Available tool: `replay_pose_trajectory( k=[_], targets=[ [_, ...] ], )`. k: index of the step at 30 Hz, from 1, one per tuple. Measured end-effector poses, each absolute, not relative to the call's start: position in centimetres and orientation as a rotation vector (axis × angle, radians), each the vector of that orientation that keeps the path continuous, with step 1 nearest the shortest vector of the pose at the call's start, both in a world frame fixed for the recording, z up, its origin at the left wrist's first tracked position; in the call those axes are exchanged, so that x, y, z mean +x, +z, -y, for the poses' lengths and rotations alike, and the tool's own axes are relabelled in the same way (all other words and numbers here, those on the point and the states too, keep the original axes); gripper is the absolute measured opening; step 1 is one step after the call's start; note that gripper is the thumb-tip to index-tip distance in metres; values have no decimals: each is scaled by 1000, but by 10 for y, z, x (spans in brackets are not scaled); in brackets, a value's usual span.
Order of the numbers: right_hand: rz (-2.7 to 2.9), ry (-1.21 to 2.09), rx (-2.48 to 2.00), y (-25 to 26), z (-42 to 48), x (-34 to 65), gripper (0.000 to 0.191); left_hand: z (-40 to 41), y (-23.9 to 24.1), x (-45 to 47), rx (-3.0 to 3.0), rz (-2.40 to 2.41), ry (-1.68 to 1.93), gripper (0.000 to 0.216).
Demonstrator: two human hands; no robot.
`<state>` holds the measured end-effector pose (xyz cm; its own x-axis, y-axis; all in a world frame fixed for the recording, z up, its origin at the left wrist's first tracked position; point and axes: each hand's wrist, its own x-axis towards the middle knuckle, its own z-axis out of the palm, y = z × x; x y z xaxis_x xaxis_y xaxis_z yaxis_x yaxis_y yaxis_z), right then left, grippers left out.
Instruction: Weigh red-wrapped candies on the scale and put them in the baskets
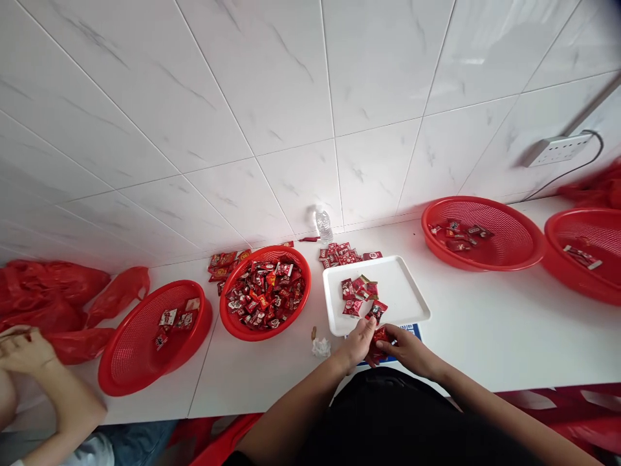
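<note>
My left hand (pixel 358 344) is closed at the front edge of a white tray (pixel 411 285), its fingertips at a small dark red wrapped packet (pixel 377 311). Beside it my right hand (pixel 410 350) curls around several red wrapped packets (pixel 381 336), which both hands appear to grip together. How the fingers underneath lie is hidden. On the tray's left half rest a few more red packets (pixel 352 307) and a packet with a greenish-gold edge (pixel 365 286). A blue and white printed sheet (pixel 412 329) shows from under the tray's front edge.
Left of the tray stands a red basket (pixel 305 294) heaped with packets; another red basket (pixel 121 362) holds a few. Two red baskets (pixel 531 249) (pixel 557 272) are at right. Behind are packets (pixel 339 254) and a clear bottle (pixel 323 225). Crumpled tissue (pixel 321 347) lies nearby. A co-worker's arm (pixel 63 395) is far left.
</note>
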<state>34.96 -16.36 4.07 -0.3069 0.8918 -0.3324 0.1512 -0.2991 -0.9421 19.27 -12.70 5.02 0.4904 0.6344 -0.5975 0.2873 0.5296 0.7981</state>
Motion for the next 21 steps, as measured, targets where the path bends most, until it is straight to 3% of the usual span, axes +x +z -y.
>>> replay_pose_trajectory(
  k=[7, 13, 21],
  targets=[
    [1128, 1680, -1389, 40, 166, 363, 51, 131, 50, 184, 1293, -994, 291, 40],
    [811, 1801, -1316, 49, 165, 374, 49, 94, 34, 176, 1897, -1487, 478, 23],
    [841, 1823, -1318, 45, 166, 386, 50, 58, 17, 175, 2076, -1555, 243, 32]
  ],
)
